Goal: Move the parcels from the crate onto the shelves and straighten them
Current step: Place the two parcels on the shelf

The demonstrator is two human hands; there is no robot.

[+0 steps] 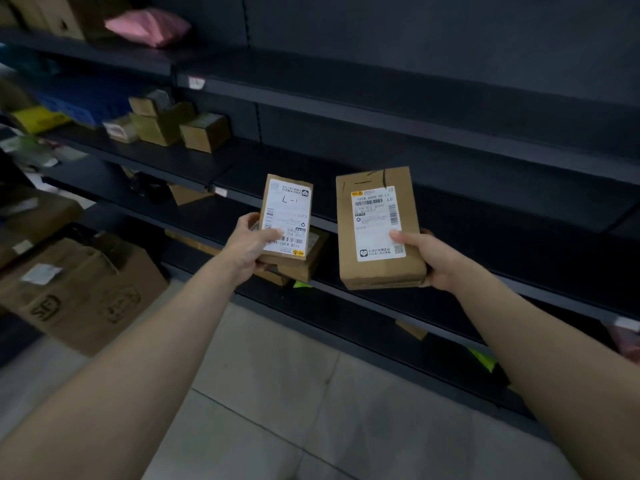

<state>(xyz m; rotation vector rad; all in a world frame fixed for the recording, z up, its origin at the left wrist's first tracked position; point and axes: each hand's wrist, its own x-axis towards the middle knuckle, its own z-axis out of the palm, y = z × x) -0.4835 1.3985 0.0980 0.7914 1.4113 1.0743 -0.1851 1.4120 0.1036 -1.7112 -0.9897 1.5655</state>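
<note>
Shelving partly done: boxes (204, 131) on far-left shelves (381, 98); left hand (247, 244) fingers (273, 233) clasp small parcels (285, 216), right hand (433, 261) fingers clasp larger parcel (377, 230), both unplaced.

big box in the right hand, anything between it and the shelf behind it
Nothing visible. The big box in the right hand faces a bare stretch of shelf; the nearest cardboard boxes sit far to the left.

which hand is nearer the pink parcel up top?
Left. The left hand, gripping a small parcel, is below-right of the pink parcel; the right hand, gripping a larger parcel, is farther right.
</note>
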